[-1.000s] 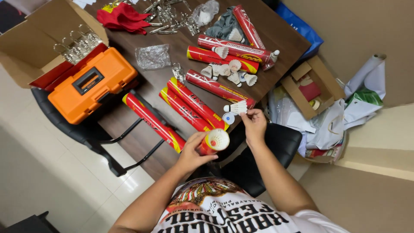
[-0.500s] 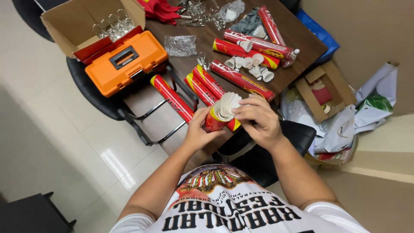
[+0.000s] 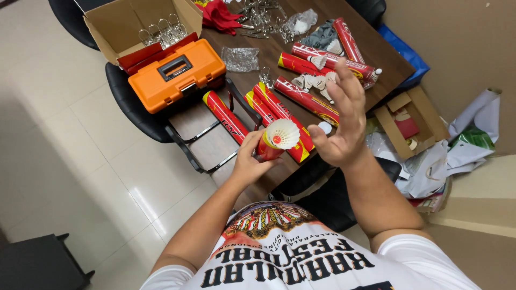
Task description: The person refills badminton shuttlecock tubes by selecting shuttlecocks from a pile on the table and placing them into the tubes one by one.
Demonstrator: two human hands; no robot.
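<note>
The red tube (image 3: 267,149) is gripped upright in the left hand (image 3: 248,161), fingers wrapped around its lower body, held just off the near edge of the dark wooden table (image 3: 252,80). A white shuttlecock (image 3: 281,133) sits in the tube's open mouth, feather skirt flared above the rim, its red-marked centre facing up. The right hand (image 3: 339,129) is spread wide open, palm toward the tube, fingers fanned and nothing held in it — it hovers just beside the feathers without touching them.

The step in hand is judged to be the seating of the shuttlecock into the tube. It is best done with the tube kept steady and vertical, and the push applied evenly on the centre rather than on the feather tips, which are likely to bend or split under a sideways press — a flat palm suits this well.

On the table, several more red tubes (image 3: 281,110) are laid side by side, loose shuttlecocks (image 3: 316,81) are gathered near them, and a small white cap (image 3: 324,128) lies close to the edge. An orange toolbox (image 3: 180,72) rests on a chair to the left.
</note>
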